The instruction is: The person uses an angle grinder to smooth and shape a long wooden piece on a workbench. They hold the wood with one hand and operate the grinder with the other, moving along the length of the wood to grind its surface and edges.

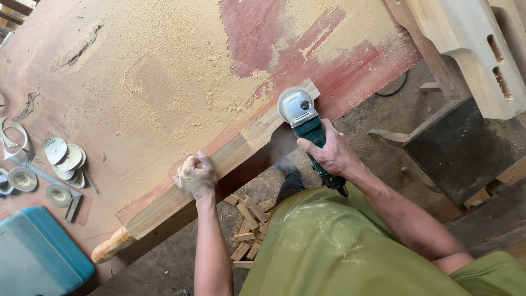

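Along the near edge of the big table, the fingers of the left hand [196, 176] curl tight over a long wooden piece [219, 164] and press it down. That wooden piece lies slanted, from the near left up to the far right, right at the edge of the dusty table [164, 71]. Its near left end is round and orange-brown, and the rest is pale and flat. To the right, the fingers of the right hand [327, 153] wrap all the way around the dark green body of an angle grinder [304, 126]. The grinder's round grey head sits against the far right end of the wooden piece, and a little cloud of dust hangs just below it. Both arms are bare, and a green shirt [350, 246] fills the near part of the view. Yellow sawdust covers most of the table, with red patches showing through on the far right. On the left side of the table lie some round grinding discs [66, 159], well apart from the hands. A blue-green plastic case [38, 252] sits at the near left corner. Under the table edge, on the dirt floor, small wood offcuts [249, 230] lie in a heap. Off to the right stands a dark metal box [460, 148], and a pale carved wood part [471, 49] rests at the far right.
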